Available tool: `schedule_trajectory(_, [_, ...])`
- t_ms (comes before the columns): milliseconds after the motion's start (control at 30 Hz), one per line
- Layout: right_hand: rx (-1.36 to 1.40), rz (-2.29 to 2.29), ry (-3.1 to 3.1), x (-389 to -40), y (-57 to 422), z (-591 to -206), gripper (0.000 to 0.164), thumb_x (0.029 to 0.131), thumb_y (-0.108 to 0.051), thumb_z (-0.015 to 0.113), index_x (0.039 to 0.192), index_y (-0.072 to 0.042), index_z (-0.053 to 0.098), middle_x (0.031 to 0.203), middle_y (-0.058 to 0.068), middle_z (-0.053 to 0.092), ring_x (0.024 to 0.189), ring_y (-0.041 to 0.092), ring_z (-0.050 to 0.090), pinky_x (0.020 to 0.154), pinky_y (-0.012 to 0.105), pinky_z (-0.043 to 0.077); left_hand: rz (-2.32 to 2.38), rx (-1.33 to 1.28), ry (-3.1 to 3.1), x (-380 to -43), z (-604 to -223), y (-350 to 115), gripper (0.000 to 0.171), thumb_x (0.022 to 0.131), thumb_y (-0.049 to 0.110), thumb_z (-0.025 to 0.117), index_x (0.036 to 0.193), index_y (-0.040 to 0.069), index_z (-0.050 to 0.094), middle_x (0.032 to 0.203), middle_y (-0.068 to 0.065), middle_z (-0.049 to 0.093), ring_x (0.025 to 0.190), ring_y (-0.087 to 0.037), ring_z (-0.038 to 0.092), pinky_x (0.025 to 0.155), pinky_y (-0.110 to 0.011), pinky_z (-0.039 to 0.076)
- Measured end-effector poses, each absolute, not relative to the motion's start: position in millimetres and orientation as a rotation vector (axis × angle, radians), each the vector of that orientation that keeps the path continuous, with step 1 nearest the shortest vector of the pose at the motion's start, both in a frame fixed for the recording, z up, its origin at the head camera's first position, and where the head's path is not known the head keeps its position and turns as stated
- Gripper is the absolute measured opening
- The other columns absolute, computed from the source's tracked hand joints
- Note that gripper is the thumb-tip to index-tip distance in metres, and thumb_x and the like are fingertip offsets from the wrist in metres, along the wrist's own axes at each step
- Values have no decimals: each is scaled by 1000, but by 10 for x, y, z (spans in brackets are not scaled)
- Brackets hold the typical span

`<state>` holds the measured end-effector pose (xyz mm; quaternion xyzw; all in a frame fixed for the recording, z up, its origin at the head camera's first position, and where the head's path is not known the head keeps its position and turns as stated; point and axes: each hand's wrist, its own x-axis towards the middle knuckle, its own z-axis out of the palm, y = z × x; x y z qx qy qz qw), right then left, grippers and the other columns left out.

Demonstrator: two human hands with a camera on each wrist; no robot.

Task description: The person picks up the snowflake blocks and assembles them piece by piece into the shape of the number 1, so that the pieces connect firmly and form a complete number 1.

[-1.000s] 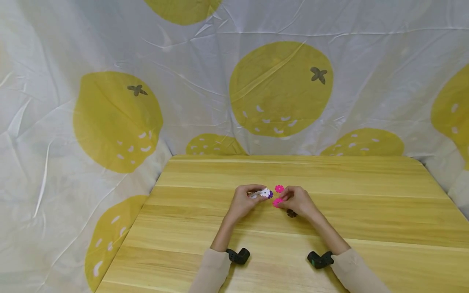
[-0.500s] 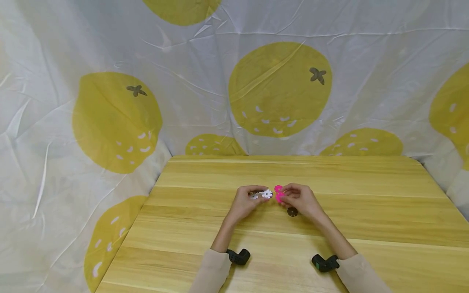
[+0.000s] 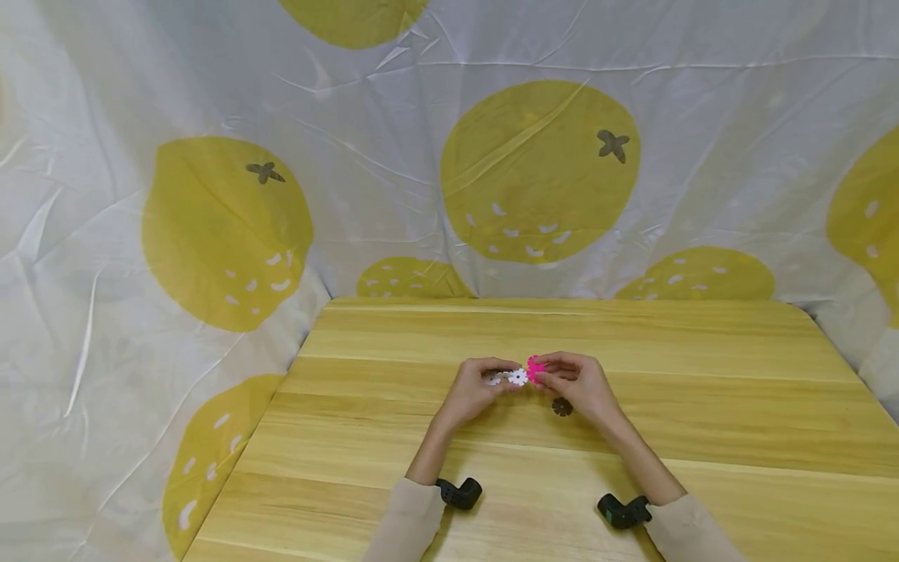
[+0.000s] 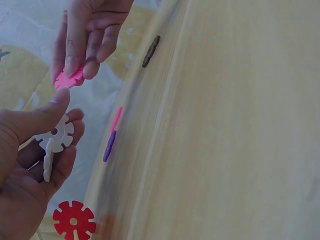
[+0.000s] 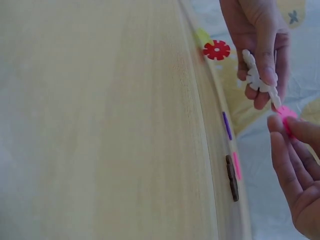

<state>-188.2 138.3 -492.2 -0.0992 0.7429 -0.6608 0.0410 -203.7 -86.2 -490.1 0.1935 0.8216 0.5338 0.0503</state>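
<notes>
My left hand (image 3: pixel 472 390) grips white snowflake discs (image 4: pixel 56 134), slotted together at an angle, between thumb and fingers. Opposite it, my right hand (image 3: pixel 581 387) pinches a pink snowflake disc (image 5: pixel 286 119) with thumb and fingertips. The pink disc's edge meets the outer white disc in the right wrist view. Below the left hand, a red snowflake disc (image 4: pixel 74 220) shows face-on in the left wrist view. Flat on the table lie a purple disc (image 4: pixel 109 146), another pink disc (image 4: pixel 116 119) and a dark brown disc (image 3: pixel 562 407), the brown one just below the right hand.
Both hands are over the wooden table (image 3: pixel 702 390). A white cloth (image 3: pixel 365 172) with yellow fruit prints hangs behind it and at its left. Black wrist cameras (image 3: pixel 460 493) sit at both sleeves. A yellow-green piece (image 5: pixel 203 36) shows beside the red disc.
My right hand has lifted its pink disc up and away from the brown disc. Both hands have come together, bringing the pink disc to the white one, which has shifted slightly right.
</notes>
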Motion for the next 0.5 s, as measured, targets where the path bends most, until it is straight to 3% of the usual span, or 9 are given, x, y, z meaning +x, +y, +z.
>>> schedule_trajectory(267, [-312,-1915,2463,-1871,1399,-4941,24,91,-9,79,114,-2,77,102,20,78,86,23,75,72,34,63,1627,597,2498,-2028,-4893,-869,25,89,8,81,115,8,80,117,-10,78,111,-21,71,89,-23,57])
schedule_trajectory(500, [-305,-1914,2439,-1854,1389,-4926,26,92,-11,79,116,-1,75,103,21,78,89,31,76,75,36,63,1655,595,2481,-2032,-4886,-875,24,91,4,78,115,7,80,117,-10,78,110,-20,72,89,-24,57])
